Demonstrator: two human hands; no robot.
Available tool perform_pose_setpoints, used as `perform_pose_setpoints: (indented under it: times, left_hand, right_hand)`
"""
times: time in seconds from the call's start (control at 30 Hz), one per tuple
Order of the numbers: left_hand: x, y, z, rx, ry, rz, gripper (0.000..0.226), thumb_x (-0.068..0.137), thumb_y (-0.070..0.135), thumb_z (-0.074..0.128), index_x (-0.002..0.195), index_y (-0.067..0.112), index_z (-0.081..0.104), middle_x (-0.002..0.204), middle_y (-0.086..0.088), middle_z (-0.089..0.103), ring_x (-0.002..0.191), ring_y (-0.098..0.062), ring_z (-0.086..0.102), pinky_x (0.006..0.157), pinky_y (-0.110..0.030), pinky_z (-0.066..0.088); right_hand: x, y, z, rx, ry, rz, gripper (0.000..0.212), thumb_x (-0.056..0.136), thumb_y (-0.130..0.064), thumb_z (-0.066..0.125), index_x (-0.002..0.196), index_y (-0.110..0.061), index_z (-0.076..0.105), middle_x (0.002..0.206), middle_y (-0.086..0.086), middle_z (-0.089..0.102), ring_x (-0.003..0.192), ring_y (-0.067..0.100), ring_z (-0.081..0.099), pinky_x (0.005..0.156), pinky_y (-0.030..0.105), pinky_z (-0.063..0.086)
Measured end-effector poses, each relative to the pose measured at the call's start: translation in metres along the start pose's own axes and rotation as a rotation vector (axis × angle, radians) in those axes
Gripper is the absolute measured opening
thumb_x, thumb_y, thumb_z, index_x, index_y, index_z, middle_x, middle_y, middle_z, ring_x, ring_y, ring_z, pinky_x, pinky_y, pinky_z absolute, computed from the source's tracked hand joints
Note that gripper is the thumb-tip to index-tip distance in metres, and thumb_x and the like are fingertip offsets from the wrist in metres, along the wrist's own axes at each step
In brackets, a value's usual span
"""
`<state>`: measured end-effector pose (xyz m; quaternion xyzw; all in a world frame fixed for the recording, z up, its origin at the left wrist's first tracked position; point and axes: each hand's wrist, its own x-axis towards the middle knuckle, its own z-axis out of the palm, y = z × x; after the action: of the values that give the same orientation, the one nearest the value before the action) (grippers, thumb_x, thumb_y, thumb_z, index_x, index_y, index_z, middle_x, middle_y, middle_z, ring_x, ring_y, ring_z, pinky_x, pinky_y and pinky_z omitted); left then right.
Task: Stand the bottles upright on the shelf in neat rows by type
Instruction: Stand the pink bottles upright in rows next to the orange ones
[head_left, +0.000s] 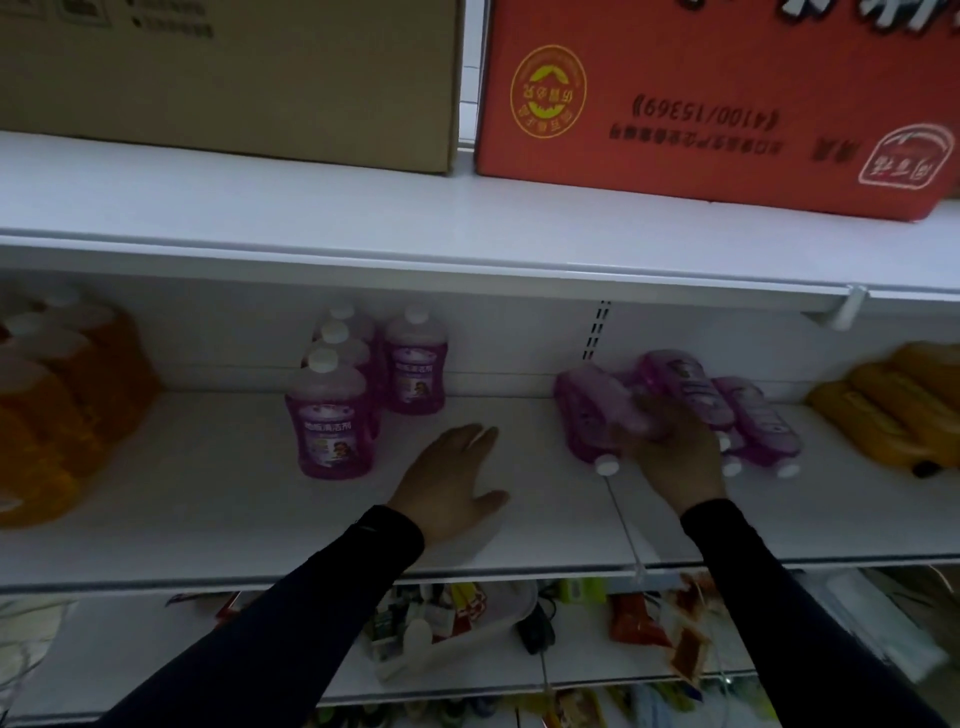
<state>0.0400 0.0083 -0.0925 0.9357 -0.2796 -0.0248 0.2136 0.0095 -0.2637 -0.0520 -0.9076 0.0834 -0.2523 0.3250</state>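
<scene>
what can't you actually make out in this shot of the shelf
- Head view: whether the right hand grips a lying purple bottle; motion blur smears both.
- Count of lying purple bottles: the hand covers part of the pile.
- Orange bottles at the left: blurred, cut by the edge.
- Upright purple bottles' rear row: hidden behind the front ones.

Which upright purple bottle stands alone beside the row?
The purple bottle at the back right; the other three upright ones line up front to back on its left.
</scene>
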Motion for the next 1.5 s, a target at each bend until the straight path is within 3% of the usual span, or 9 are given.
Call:
perform_pose_setpoints:
  times: [0.17, 0.3, 0.5, 0.7, 0.87, 0.97, 1.07, 1.4, 1.5]
  left_hand:
    - [0.017, 0.032, -0.011, -0.121, 0.129, 0.06, 0.096, 0.082, 0.055, 0.066, 0.154, 0.03, 0.007, 0.161, -0.004, 0.011, 0.146, -0.019, 0.012, 0.117, -0.031, 0.018]
    - [0.003, 0.028, -0.006, -0.316, -0.055, 0.064, 0.055, 0.077, 0.057, 0.069, 0.12, 0.023, 0.06, 0.118, -0.001, 0.064, 0.107, -0.018, 0.059, 0.091, -0.036, 0.048]
    - [-0.022, -0.002, 0.003, -0.587, 0.054, -0.102, 0.053, 0.071, 0.058, 0.069, 0.115, 0.028, 0.06, 0.109, 0.01, 0.067, 0.098, -0.006, 0.063, 0.09, -0.034, 0.051]
    - [-0.045, -0.038, 0.003, -0.751, 0.042, -0.169, 0.057, 0.083, 0.049, 0.066, 0.135, 0.04, 0.047, 0.128, 0.017, 0.061, 0.115, -0.002, 0.057, 0.104, -0.035, 0.045]
    - [-0.058, -0.049, -0.001, -0.399, 0.079, -0.108, 0.046, 0.09, 0.058, 0.051, 0.132, 0.042, 0.043, 0.133, 0.008, 0.056, 0.117, -0.008, 0.053, 0.097, -0.025, 0.044]
    - [-0.075, -0.065, 0.012, -0.057, 0.012, -0.196, 0.08, 0.088, 0.069, 0.041, 0.151, 0.021, 0.024, 0.156, -0.002, 0.027, 0.141, -0.018, 0.027, 0.11, -0.021, 0.02]
    - [-0.084, -0.071, 0.024, 0.171, 0.026, -0.143, 0.085, 0.092, 0.069, 0.028, 0.153, 0.011, 0.017, 0.161, -0.006, 0.014, 0.147, -0.017, 0.012, 0.117, -0.026, 0.004]
    - [-0.086, -0.071, 0.029, 0.27, 0.064, -0.119, 0.082, 0.093, 0.068, 0.023, 0.154, 0.014, 0.013, 0.162, -0.006, 0.009, 0.148, -0.017, 0.007, 0.119, -0.029, -0.003]
    - [-0.086, -0.071, 0.029, 0.262, 0.074, -0.115, 0.082, 0.093, 0.068, 0.024, 0.154, 0.013, 0.013, 0.161, -0.007, 0.01, 0.148, -0.018, 0.007, 0.12, -0.03, -0.002]
  right_hand:
    - [0.0, -0.043, -0.029, 0.027, -0.345, -0.098, 0.026, 0.074, -0.039, 0.08, 0.098, -0.037, 0.072, 0.088, -0.022, 0.062, 0.074, -0.018, 0.053, 0.069, -0.005, 0.032]
    - [-0.001, -0.072, -0.018, -0.052, -0.542, -0.222, 0.025, 0.072, -0.053, 0.076, 0.09, -0.037, 0.071, 0.079, -0.033, 0.061, 0.081, -0.019, 0.055, 0.069, -0.003, 0.034]
    - [0.002, -0.093, 0.018, -0.007, -0.611, -0.27, 0.058, 0.06, -0.082, 0.062, 0.108, -0.049, 0.056, 0.105, -0.03, 0.058, 0.098, -0.009, 0.053, 0.083, 0.013, 0.042]
    - [-0.012, -0.079, 0.06, 0.308, -0.824, -0.131, 0.081, 0.053, -0.059, 0.084, 0.122, -0.058, 0.04, 0.118, -0.024, 0.059, 0.105, -0.002, 0.061, 0.081, 0.018, 0.053]
    - [-0.025, -0.066, 0.096, 0.384, -0.703, -0.067, 0.068, 0.054, -0.054, 0.083, 0.111, -0.052, 0.044, 0.109, -0.016, 0.064, 0.092, -0.003, 0.065, 0.072, 0.017, 0.054]
    - [-0.02, -0.066, 0.113, 0.403, -0.61, -0.048, 0.058, 0.063, -0.038, 0.086, 0.102, -0.053, 0.046, 0.102, -0.016, 0.066, 0.085, -0.003, 0.067, 0.069, 0.014, 0.052]
    - [-0.01, -0.072, 0.13, 0.434, -0.552, -0.039, 0.061, 0.071, -0.023, 0.084, 0.11, -0.049, 0.045, 0.102, -0.019, 0.064, 0.084, -0.006, 0.065, 0.067, 0.009, 0.049]
    - [0.011, -0.098, 0.176, 0.453, -0.512, -0.075, 0.075, 0.082, -0.013, 0.074, 0.145, -0.019, 0.034, 0.112, -0.01, 0.061, 0.089, -0.002, 0.062, 0.076, 0.003, 0.045]
    - [0.011, -0.101, 0.182, 0.393, -0.512, -0.115, 0.082, 0.086, -0.016, 0.069, 0.152, -0.015, 0.021, 0.13, 0.003, 0.058, 0.106, 0.018, 0.062, 0.095, 0.025, 0.048]
